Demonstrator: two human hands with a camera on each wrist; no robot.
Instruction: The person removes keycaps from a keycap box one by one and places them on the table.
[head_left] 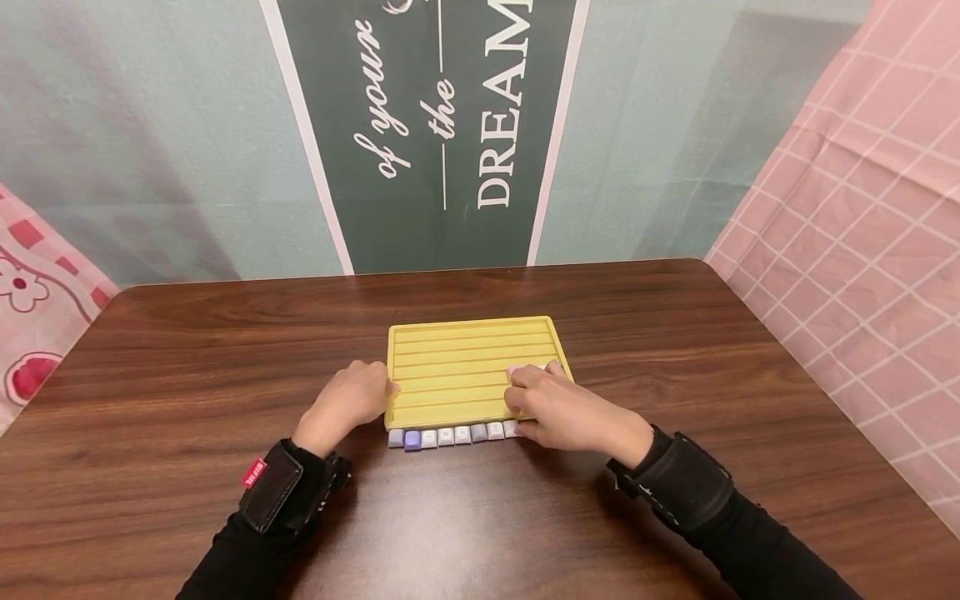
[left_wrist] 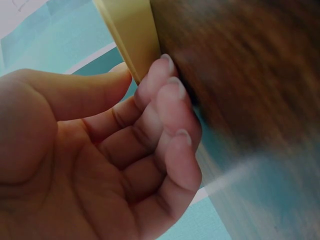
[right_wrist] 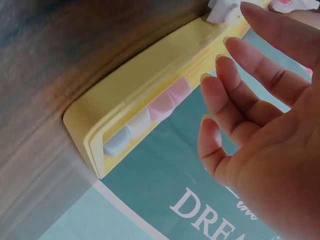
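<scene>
A shallow yellow keycap tray (head_left: pixel 457 358) with long parallel ridges lies on the table. At its left edge, my left hand (head_left: pixel 358 393) grips the side wall, thumb over the rim and fingers curled against the outside. Over the front right part is my right hand (head_left: pixel 562 412), its fingers loosely bent and apart with nothing between them in the right wrist view. Its thumb is close to a white keycap (right_wrist: pixel 223 11) at the tray's front wall. Pink keycaps (right_wrist: pixel 161 106), a white keycap (right_wrist: pixel 140 123) and a pale blue keycap (right_wrist: pixel 117 141) sit inside the tray at its right end.
Along the tray's front edge runs a row of several keycaps, including a purple keycap (head_left: pixel 412 440) and a grey keycap (head_left: pixel 478 432). The brown wooden table (head_left: pixel 450 525) extends around them. Behind it hangs a printed cloth (head_left: pixel 442 167); a pink checked cloth (head_left: pixel 862 208) is at right.
</scene>
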